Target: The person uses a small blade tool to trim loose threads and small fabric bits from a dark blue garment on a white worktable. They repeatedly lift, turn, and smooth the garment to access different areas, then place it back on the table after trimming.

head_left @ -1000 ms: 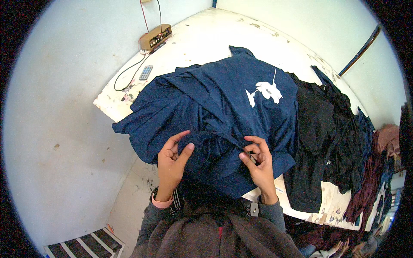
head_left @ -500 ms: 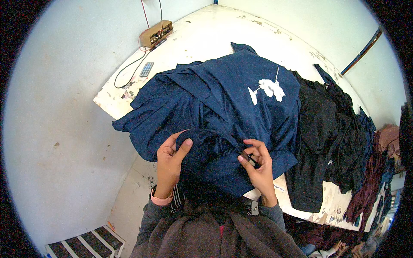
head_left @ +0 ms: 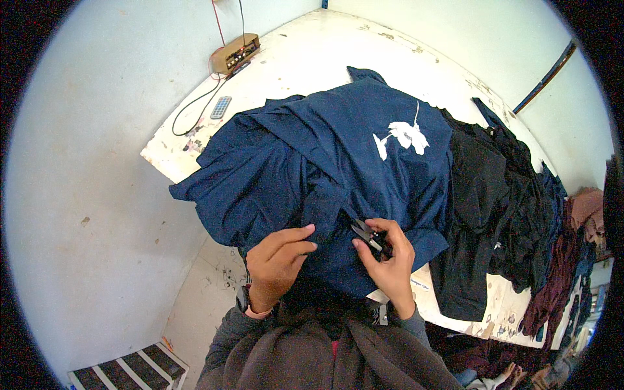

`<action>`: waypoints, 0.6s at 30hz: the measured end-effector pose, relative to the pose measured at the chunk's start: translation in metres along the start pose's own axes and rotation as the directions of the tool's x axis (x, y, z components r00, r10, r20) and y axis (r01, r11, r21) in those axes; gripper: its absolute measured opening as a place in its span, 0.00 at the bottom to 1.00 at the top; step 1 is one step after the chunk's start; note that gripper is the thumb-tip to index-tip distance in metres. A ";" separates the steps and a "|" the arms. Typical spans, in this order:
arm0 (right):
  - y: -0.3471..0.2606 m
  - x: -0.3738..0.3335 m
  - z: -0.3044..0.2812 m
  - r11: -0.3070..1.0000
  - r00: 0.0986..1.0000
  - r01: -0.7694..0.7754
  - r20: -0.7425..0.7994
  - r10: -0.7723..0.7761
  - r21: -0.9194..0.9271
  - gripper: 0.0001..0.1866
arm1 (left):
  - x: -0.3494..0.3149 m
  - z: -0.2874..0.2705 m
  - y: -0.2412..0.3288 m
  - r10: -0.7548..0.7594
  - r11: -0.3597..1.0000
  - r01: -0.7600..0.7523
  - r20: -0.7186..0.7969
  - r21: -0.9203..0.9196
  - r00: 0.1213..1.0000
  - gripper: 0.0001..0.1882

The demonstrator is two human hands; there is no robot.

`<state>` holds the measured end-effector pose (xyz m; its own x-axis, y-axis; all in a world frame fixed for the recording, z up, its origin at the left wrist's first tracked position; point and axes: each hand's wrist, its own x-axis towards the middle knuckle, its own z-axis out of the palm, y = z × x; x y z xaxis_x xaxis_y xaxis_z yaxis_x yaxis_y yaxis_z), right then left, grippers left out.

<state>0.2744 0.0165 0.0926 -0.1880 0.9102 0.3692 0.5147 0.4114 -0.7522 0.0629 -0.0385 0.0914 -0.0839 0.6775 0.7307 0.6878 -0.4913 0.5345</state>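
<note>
A navy garment [head_left: 260, 175] with a white flower print [head_left: 409, 135] lies heaped in front of me on the table. My left hand [head_left: 278, 266] is at its near side, fingers bent toward the right over the cloth. Its thumb and index tips look apart, and I see no fold gathered between them. My right hand [head_left: 390, 257] grips a pair of dark thread snips [head_left: 368, 235], their pointed blades aimed up and left above the navy cloth. The lower fingers of the right hand partly hide the snips' handles.
Black garments [head_left: 478, 182] lie right of the navy one, with maroon cloth [head_left: 556, 279] beyond. On the white table [head_left: 312, 49], a small remote [head_left: 221, 107] and a brown box-shaped device [head_left: 236, 53] with cables sit at the far left. A wall [head_left: 84, 169] borders the left.
My left hand has let go of the curved cloth edge and shifted right and down, turning its back upward. That edge has dropped flat. The snips in my right hand now show more clearly.
</note>
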 end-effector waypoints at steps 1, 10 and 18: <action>-0.003 0.000 -0.003 0.999 1.000 0.027 0.003 -0.027 0.021 0.17 | -0.001 0.002 0.000 0.023 1.000 -0.023 -0.007 -0.002 1.000 0.11; -0.028 0.001 -0.021 0.951 0.953 0.303 0.020 -0.302 -0.065 0.13 | 0.000 0.006 0.005 0.038 0.998 -0.038 0.004 -0.044 0.999 0.11; -0.031 0.000 -0.011 0.912 0.920 0.392 0.060 -0.387 -0.121 0.12 | -0.002 0.009 0.006 0.067 0.997 -0.067 0.022 -0.033 0.997 0.12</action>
<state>0.2678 0.0036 0.1222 -0.4224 0.6808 0.5984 0.4968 0.7261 -0.4753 0.0740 -0.0380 0.0893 -0.0215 0.6547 0.7556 0.6680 -0.5529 0.4981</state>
